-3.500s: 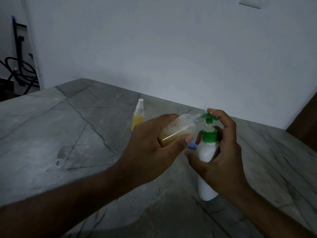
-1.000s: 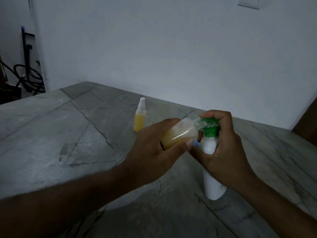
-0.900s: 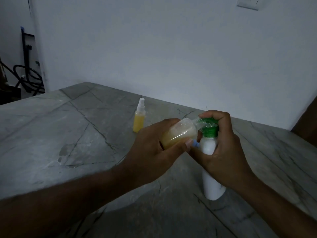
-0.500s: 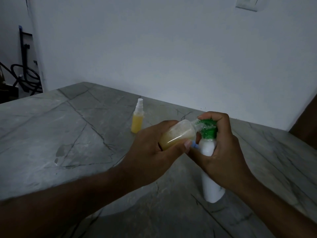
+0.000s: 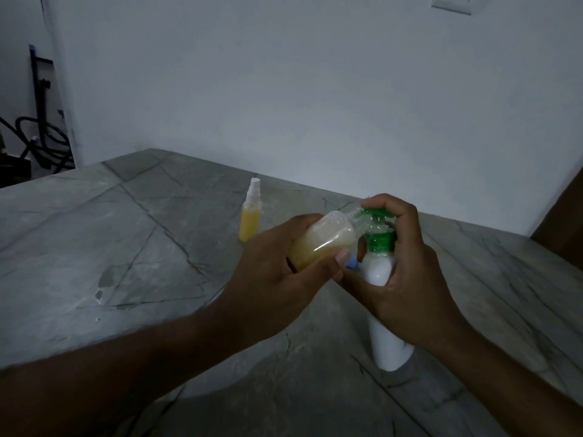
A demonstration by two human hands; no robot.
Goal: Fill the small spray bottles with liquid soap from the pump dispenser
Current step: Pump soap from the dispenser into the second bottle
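My left hand [image 5: 284, 272] grips a small clear spray bottle [image 5: 321, 239] without a cap, tilted almost flat, its neck held against the nozzle of the pump. Yellowish soap fills roughly its lower half. My right hand [image 5: 407, 272] wraps the white pump dispenser [image 5: 391, 345], which stands on the table, with the fingers curled over its green pump head [image 5: 377, 216]. Something small and blue [image 5: 352, 264] shows between the two hands; I cannot tell what it is. A second small spray bottle [image 5: 250, 216], full of yellow soap and capped with a white sprayer, stands upright further back.
The work surface is a grey marble table [image 5: 126, 263] with dark veins, set against a white wall. A wet patch [image 5: 104, 282] lies on the left part. Black cables and a frame [image 5: 41, 137] stand beyond the far left edge.
Since 3.5 s ago the right fingers have closed down over the green pump head, pushing it lower. In the last second both hands and bottles have held nearly still.
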